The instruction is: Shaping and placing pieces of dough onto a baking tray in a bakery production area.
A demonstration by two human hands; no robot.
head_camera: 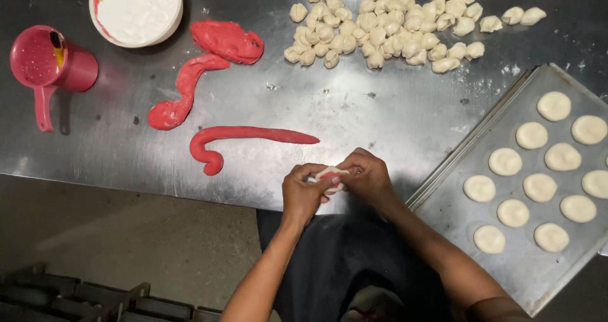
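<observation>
Both hands are working at the steel table's point(380, 126) near edge: left hand point(303, 192) and right hand point(369, 176) are pinching their fingers around a small white dough piece point(329, 174) with red filling, probably sealing it.

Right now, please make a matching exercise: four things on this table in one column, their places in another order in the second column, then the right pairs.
Things:
1. cup
2. tray
3. white dough pieces
4. red rope

Places:
A. top centre, in a heap
B. just beyond the hands, lying on bare steel
C. far left, handle toward the person
D. right side, bearing flat rounds

Pairs: 1-C, 2-D, 3-A, 4-B
</observation>
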